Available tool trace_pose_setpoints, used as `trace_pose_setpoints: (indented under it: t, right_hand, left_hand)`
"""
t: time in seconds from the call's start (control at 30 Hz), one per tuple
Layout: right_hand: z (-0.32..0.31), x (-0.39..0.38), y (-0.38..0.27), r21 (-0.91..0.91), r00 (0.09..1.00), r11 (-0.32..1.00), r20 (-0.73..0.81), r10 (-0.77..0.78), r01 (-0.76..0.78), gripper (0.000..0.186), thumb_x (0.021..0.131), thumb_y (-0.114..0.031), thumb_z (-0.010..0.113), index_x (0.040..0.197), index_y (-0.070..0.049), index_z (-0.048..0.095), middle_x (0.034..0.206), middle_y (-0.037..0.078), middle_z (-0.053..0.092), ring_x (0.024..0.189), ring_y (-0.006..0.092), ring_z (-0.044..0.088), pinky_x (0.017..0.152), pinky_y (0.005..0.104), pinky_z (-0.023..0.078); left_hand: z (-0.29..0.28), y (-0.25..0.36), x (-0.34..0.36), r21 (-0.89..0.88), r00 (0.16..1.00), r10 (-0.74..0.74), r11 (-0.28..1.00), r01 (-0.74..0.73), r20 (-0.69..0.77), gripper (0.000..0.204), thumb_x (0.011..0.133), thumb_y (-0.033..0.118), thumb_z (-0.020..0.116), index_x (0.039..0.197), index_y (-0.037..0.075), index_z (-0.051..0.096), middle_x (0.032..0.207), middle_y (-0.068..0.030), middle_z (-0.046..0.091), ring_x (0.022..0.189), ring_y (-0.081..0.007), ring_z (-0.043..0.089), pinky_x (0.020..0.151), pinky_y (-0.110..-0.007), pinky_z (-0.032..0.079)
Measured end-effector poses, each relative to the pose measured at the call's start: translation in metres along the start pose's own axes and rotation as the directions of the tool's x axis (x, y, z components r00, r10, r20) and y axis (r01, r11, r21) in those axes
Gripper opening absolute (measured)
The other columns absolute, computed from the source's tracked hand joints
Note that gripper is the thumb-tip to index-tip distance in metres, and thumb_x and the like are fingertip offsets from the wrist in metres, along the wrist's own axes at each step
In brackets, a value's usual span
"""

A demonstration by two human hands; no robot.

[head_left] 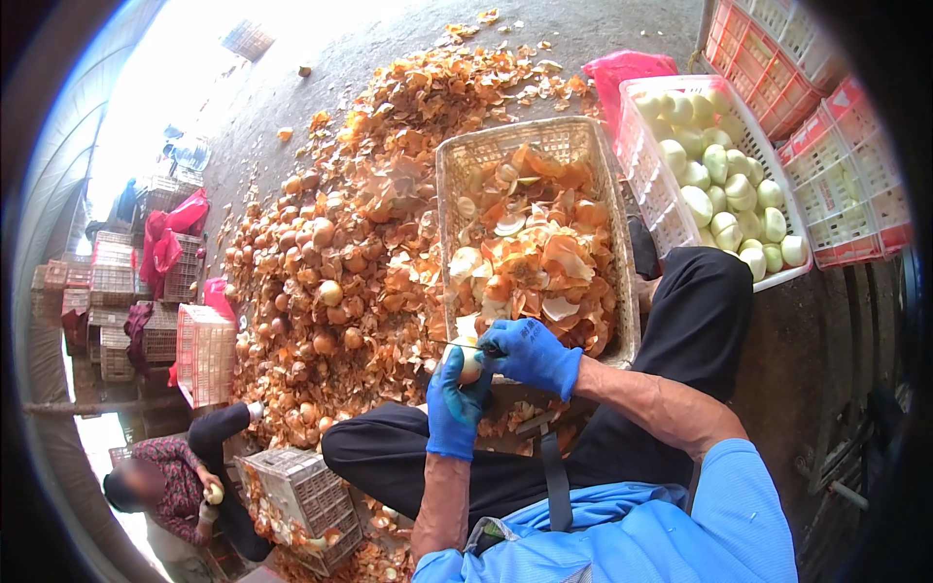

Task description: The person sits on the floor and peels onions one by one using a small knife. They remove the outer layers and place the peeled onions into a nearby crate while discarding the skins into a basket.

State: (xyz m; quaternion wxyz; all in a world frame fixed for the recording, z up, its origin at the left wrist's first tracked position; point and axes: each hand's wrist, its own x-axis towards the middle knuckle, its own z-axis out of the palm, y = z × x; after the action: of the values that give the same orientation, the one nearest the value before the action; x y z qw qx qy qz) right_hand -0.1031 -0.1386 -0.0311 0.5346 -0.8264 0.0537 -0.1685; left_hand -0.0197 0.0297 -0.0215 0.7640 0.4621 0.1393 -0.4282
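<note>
The left hand [455, 408], in a blue glove, has its fingers curled around a pale, round peeled onion [470, 367], gripping it above the near end of the crate of peels. The right hand [530, 356], in a matching blue glove, is closed on a tool with a thin dark blade [455, 343], which lies against the onion's upper part; its handle is hidden in the fist.

Just beyond the hands stands a beige openwork plastic crate [525, 134] heaped with papery orange-brown onion skins [559, 257]. To its left spreads a broad pile of brown unpeeled onions [316, 253] among loose skins. To its right, a white plastic crate [653, 180] holds pale green-white peeled onions [717, 165], beside a bright pink plastic bag [632, 73]. At lower left sits a co-worker [173, 486] in a patterned red top, holding an onion. Farther off at left are stacked lattice crates [113, 267].
</note>
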Motion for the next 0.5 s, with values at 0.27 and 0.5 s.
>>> trace_pose_setpoints:
  t: [0.27,0.5]
  right_hand:
    - [0.003,0.0,-0.004,-0.062,0.997,0.996,-0.054,0.055,-0.059,0.012,0.082,-0.016,0.07,0.088,-0.006,0.069,0.083,0.017,0.066,0.077,0.0385,0.068,0.067,0.0452,0.054]
    - [0.002,0.002,-0.004,0.212,0.953,0.931,0.001,0.303,-0.296,0.015,0.081,-0.015,0.072,0.086,-0.001,0.07,0.083,0.021,0.07,0.077,0.034,0.072,0.068,0.0396,0.055]
  left_hand:
    - [0.008,-0.007,-0.006,0.166,0.994,0.086,0.983,-0.075,-0.066,0.034,0.104,0.024,0.059,0.129,0.0,0.059,0.113,-0.0119,0.067,0.096,-0.0214,0.069,0.076,-0.032,0.062]
    - [0.005,-0.002,-0.006,0.087,0.998,0.036,0.996,-0.032,-0.051,0.034,0.103,0.023,0.06,0.129,0.0,0.059,0.115,-0.0139,0.066,0.101,-0.0248,0.069,0.083,-0.036,0.063]
